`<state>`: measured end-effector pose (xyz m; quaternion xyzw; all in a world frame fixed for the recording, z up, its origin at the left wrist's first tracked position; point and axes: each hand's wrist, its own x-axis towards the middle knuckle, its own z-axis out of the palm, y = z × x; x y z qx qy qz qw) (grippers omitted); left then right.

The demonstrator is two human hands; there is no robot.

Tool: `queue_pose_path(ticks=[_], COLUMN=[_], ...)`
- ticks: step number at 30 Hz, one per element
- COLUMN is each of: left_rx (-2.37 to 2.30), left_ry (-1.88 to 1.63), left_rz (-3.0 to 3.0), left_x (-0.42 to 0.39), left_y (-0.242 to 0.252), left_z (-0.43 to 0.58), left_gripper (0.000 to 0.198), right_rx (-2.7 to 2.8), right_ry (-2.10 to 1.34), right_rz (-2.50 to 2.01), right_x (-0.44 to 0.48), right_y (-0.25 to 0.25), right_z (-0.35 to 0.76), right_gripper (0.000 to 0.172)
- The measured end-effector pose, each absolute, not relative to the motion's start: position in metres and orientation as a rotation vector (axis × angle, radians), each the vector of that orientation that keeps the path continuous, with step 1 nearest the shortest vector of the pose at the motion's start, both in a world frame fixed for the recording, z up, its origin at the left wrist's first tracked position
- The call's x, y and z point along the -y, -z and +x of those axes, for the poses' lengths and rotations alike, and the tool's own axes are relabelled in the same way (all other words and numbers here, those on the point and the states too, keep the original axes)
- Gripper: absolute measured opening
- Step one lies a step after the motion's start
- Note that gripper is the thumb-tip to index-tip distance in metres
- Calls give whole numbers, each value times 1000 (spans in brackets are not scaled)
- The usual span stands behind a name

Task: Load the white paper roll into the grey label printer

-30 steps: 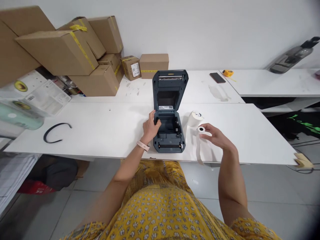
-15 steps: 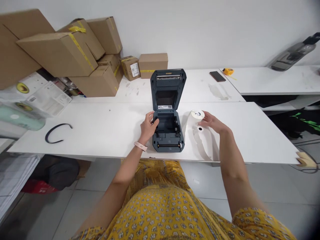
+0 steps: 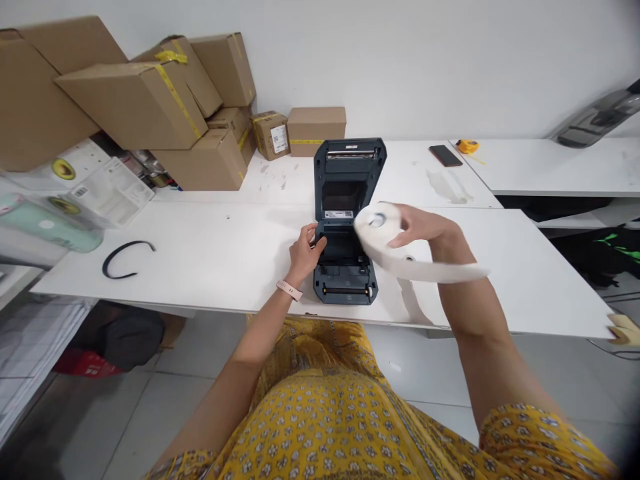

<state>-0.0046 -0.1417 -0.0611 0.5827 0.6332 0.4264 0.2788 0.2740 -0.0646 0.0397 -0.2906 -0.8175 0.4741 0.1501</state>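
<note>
A dark label printer (image 3: 345,267) stands open on the white table (image 3: 210,260), its lid (image 3: 350,177) tipped back. My left hand (image 3: 306,253) grips the printer's left wall, fingers curled over the edge. My right hand (image 3: 423,227) holds a white paper roll (image 3: 379,230) in the air just right of the printer's open bay, slightly blurred. A loose strip of paper (image 3: 440,271) trails from the roll to the right. A small white core (image 3: 410,258) lies on the table beneath my right hand.
Cardboard boxes (image 3: 150,107) are stacked at the back left. A black curved band (image 3: 125,259) lies on the table at left. A phone (image 3: 445,155) and a yellow tape measure (image 3: 467,145) sit on the far table. A handheld vacuum (image 3: 595,120) lies at the right.
My right hand put down the small core, took the big paper roll and lifted it left toward the printer. My left hand stayed on the printer's side.
</note>
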Motion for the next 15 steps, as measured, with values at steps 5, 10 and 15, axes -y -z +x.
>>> queue_pose_path(ticks=[5,10,15], left_rx=[-1744,-1732,-1717], left_ry=[-1087,-1081,-1111], left_rz=[1548,1558,1561], left_x=[145,147,145], left_y=[53,52,59], left_z=[-3,-3,-4], left_gripper=[38,39,42], right_rx=[2902,3037,3186], right_ry=[-1069,-864,-621], right_rz=[-982,-1148,-1248], right_x=[65,59,54], right_y=[-49,-33,-20], right_z=[209,189,172], right_gripper=[73,65,63])
